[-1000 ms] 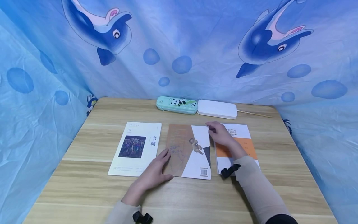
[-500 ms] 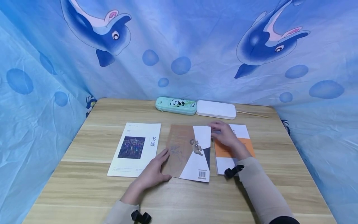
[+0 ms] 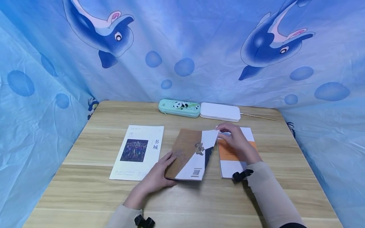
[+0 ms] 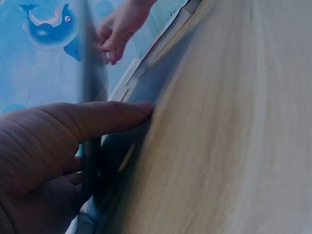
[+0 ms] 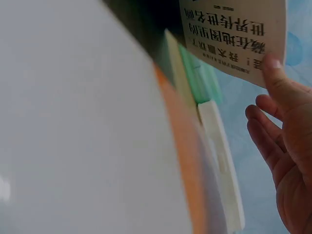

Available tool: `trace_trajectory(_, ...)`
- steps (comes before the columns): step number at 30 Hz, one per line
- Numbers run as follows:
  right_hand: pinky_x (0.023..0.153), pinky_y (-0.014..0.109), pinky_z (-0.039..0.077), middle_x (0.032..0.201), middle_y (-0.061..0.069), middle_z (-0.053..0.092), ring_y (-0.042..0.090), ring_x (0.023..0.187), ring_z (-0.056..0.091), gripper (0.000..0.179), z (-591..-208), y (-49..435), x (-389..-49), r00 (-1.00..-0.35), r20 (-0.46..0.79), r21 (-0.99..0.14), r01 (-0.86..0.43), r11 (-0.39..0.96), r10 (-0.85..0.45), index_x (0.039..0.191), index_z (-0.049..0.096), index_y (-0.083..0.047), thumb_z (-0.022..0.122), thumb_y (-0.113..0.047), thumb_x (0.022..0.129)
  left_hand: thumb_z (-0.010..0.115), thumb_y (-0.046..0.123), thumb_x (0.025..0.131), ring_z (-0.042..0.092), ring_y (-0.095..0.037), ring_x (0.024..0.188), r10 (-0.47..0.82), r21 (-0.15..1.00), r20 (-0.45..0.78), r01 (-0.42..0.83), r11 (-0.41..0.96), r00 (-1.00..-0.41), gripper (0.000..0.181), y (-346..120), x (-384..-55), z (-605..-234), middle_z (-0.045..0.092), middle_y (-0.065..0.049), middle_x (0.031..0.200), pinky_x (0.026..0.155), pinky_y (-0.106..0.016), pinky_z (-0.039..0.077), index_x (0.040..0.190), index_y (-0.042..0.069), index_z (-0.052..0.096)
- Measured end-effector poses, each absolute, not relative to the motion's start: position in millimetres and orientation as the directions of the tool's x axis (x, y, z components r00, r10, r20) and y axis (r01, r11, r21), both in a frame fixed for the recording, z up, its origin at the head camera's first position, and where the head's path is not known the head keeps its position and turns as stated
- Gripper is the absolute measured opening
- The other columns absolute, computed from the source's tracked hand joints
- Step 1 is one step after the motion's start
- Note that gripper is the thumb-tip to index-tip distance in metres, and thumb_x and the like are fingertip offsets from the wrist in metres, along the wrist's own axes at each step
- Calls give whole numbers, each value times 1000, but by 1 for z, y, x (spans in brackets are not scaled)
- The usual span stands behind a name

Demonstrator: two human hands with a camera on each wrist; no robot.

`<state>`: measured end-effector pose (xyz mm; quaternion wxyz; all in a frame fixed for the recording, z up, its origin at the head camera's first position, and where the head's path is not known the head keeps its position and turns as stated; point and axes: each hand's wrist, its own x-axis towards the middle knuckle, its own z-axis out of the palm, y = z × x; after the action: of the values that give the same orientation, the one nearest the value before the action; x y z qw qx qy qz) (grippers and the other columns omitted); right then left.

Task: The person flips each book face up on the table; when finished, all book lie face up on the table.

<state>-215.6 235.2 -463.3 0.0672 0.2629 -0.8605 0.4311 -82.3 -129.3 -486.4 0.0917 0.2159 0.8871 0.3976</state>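
Tbl [image 3: 85, 196]: bk [image 3: 186, 155] tilted R-up, long axis ~fore-aft

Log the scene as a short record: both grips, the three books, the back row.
Middle book: barcode side up, right side raised, left side low
Left grip: at the middle book's left edge
Right grip: pinching its far right corner
Left book: flat on the table
Right book: flat, partly hidden
Back row, left to right: green pencil case, white box, thin stick
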Motion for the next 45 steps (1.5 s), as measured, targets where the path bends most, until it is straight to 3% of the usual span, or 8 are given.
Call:
trace_trajectory(5,85,29,58,118,9,71,20,97,69,20,-458,233,-214,-894,311,-762,-438,477,-324,112,67,-10,71,-4,94,73,-5,81,41,-36,142,439,717,88,363,596,-894,73,-128,-81,-488,37,-18,159,114,-48,38,149,0,48)
trace_trajectory(11,77,23,58,128,16,68,13,93,70,18,-456,234,-211,-920,251,-857,-356,373,-302,113,57,-7,63,0,98,62,-4,93,48,-35,137,362,691,174,376,617,-916,54,-126,-79,-488,47,-17,152,113,-50,40,146,4,53)
trace_trajectory(17,84,21,58,130,25,64,9,95,71,16,-449,231,-207,-911,265,-894,-355,273,-315,114,52,0,58,5,99,61,-7,91,54,-33,131,270,666,229,353,657,-935,53,-125,-80,-482,57,-13,143,110,-51,44,142,10,60)
trace_trajectory(23,83,24,59,118,35,64,6,93,71,13,-434,227,-207,-889,347,-886,-416,207,-299,111,48,8,54,7,100,61,-11,90,59,-36,126,210,694,299,364,621,-931,45,-126,-82,-476,62,-19,136,108,-51,46,134,0,64)
trace_trajectory(28,80,23,60,108,33,67,6,87,71,12,-421,226,-207,-875,402,-868,-458,194,-268,110,45,12,52,10,100,64,-16,87,65,-35,117,163,710,386,405,576,-908,41,-128,-84,-472,67,-19,127,103,-46,50,126,-2,68)
trace_trajectory(36,66,23,60,89,22,71,8,73,70,15,-399,225,-207,-880,423,-847,-468,250,-215,109,50,13,58,9,98,64,-8,93,72,-24,85,102,753,433,421,505,-896,23,-128,-83,-463,76,-14,98,78,-35,62,113,0,73)
trace_trajectory(41,55,19,52,85,18,71,10,65,61,15,-388,223,-208,-880,445,-799,-473,371,-165,108,56,6,65,1,97,62,-3,97,70,-30,71,88,831,333,336,444,-939,12,-127,-80,-455,74,-15,84,62,-27,58,101,1,73)
trace_trajectory(45,59,17,47,84,16,71,11,69,58,17,-385,220,-210,-874,466,-755,-475,452,-140,106,60,4,69,-5,95,63,0,97,70,-31,72,89,864,255,268,427,-963,9,-128,-77,-453,74,-15,83,61,-25,57,97,3,72)
